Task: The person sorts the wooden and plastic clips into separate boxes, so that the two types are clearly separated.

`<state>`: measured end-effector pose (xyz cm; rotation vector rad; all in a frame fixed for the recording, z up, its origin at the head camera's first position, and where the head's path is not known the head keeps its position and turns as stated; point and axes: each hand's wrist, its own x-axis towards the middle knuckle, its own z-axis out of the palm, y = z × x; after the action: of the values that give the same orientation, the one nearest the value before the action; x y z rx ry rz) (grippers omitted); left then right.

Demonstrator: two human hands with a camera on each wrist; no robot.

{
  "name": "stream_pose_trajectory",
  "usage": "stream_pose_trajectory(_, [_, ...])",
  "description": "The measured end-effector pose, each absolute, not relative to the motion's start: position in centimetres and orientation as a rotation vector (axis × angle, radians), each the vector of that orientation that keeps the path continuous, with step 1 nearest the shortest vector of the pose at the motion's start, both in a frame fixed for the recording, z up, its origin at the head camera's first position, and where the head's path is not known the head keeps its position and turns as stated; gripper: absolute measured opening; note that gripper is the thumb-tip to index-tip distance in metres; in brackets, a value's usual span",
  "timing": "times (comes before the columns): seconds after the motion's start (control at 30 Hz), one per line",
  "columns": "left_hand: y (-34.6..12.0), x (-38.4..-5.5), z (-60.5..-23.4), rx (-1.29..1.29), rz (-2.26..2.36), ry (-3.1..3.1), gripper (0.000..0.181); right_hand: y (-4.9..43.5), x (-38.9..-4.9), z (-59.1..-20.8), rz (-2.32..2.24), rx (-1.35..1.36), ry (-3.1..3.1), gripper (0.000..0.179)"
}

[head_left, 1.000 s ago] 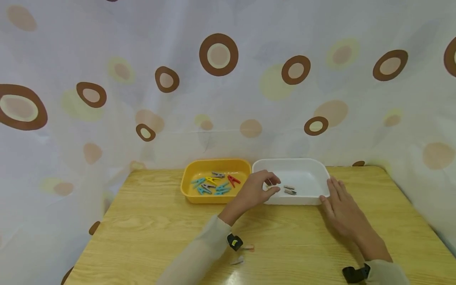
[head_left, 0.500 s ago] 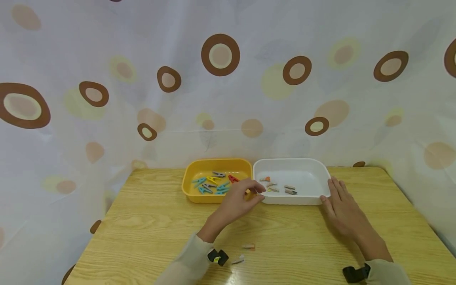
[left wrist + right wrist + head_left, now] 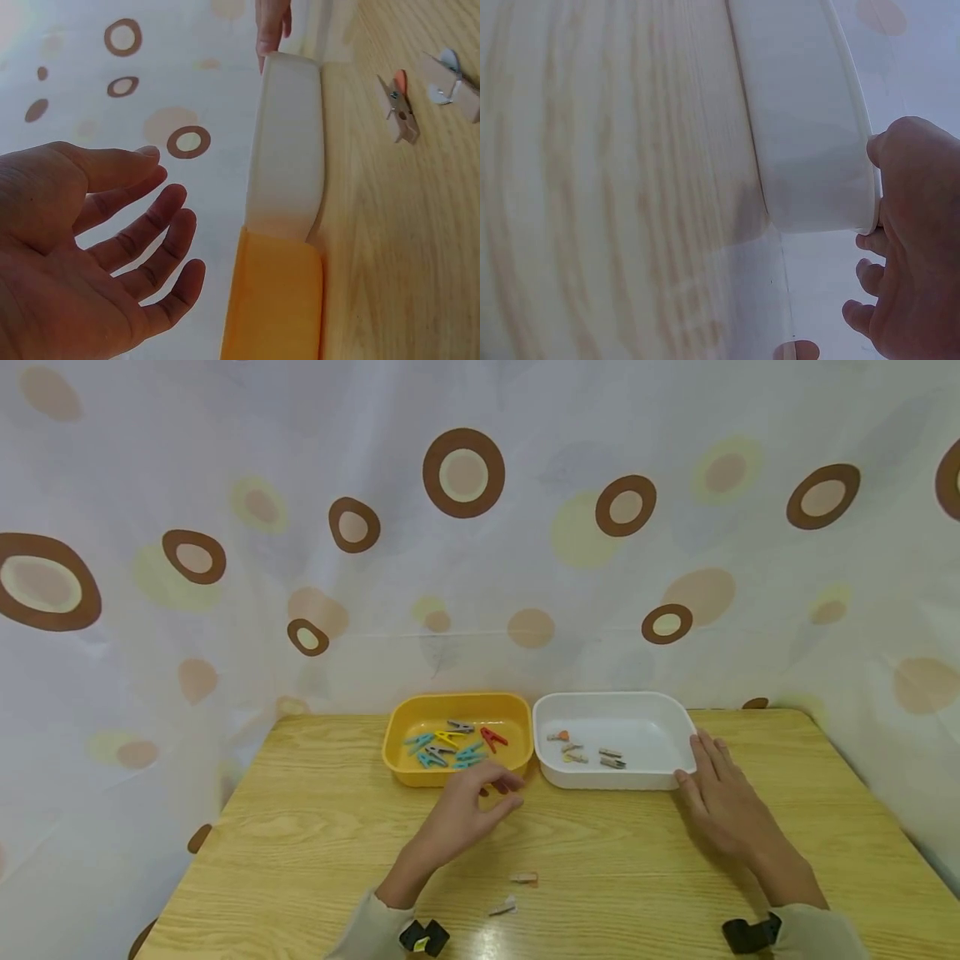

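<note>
My left hand (image 3: 468, 810) hovers over the table in front of the yellow tray (image 3: 414, 778), fingers loosely bent and nothing between them; the left wrist view shows its bare palm. Below it on the table lie two small wooden clothespins, one with an orange piece (image 3: 524, 878) and one with a whitish piece (image 3: 503, 907). At the front right corner of the white tray (image 3: 615, 782), my right hand (image 3: 723, 810) rests with its thumb at the front rim and straight fingers along the side. Several wooden clothespins (image 3: 611, 752) lie inside that tray.
Several plastic clothespins lie in the yellow tray, among them a red one (image 3: 492, 739) and a yellow one (image 3: 447, 739). Both trays stand side by side at the table's back edge, before a patterned curtain (image 3: 480, 568).
My left hand has drawn back from over the white tray, left and toward the front, uncovering wooden clothespins at that tray's left end. My right hand has stayed at its corner.
</note>
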<state>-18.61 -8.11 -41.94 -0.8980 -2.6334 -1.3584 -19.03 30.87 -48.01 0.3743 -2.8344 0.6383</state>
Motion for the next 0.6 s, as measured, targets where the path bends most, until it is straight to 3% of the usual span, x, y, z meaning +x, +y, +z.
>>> stream_pose_trajectory(0.6, [-8.2,-17.0,-45.6,-0.965,-1.368,-2.809,0.01,31.1,-19.4,-48.2,0.649,0.394,-2.849,0.067])
